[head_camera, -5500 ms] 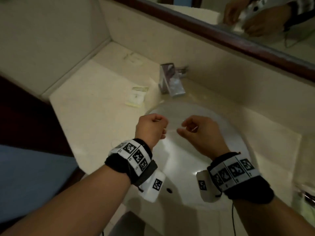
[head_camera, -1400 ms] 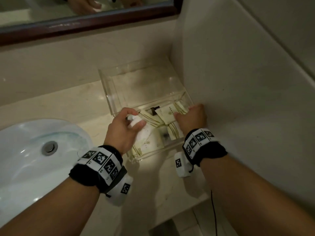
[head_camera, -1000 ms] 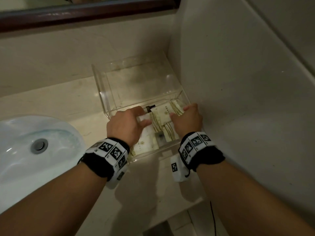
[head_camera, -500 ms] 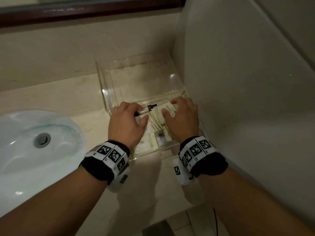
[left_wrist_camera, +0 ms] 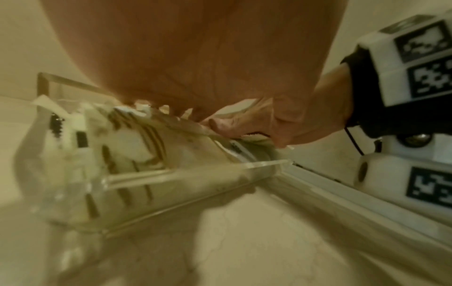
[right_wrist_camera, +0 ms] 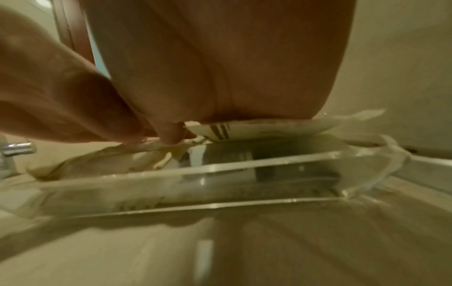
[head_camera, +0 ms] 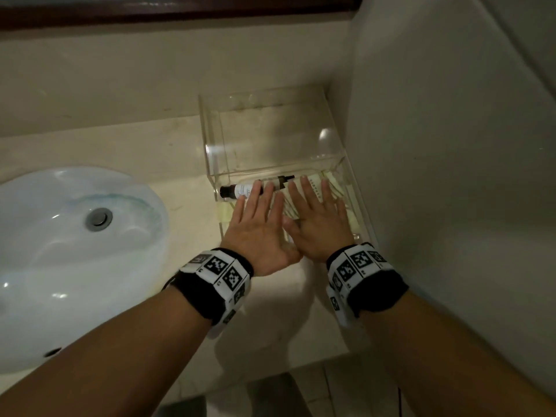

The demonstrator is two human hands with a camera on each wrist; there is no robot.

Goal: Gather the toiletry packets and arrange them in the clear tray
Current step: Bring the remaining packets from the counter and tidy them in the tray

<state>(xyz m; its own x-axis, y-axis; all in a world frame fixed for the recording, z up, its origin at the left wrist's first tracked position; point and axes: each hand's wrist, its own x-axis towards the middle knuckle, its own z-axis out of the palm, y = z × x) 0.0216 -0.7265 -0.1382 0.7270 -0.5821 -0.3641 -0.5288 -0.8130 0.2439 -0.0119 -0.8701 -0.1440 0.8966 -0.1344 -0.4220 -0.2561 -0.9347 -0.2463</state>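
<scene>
The clear tray (head_camera: 270, 136) stands in the counter's right corner against the wall. Cream toiletry packets (head_camera: 332, 183) with brown stripes lie piled in its near half. A small bottle (head_camera: 239, 190) with a black cap lies across the pile's far left. My left hand (head_camera: 261, 206) and right hand (head_camera: 314, 206) lie side by side, fingers straight, pressing flat on the pile. In the left wrist view my palm (left_wrist_camera: 195, 48) covers the packets (left_wrist_camera: 127, 139) behind the tray's wall (left_wrist_camera: 195, 170). The right wrist view shows my palm (right_wrist_camera: 220, 58) on a striped packet (right_wrist_camera: 257, 128).
A white round sink (head_camera: 75, 251) with a metal drain (head_camera: 98, 218) fills the counter's left. The side wall (head_camera: 451, 145) rises right beside the tray. A dark mirror frame (head_camera: 180, 10) runs along the top. The counter's front edge (head_camera: 270, 368) is just behind my wrists.
Both hands have uncurled and now lie flat on the packets. The bottle shows more fully at the pile's far left. The view has shifted slightly left.
</scene>
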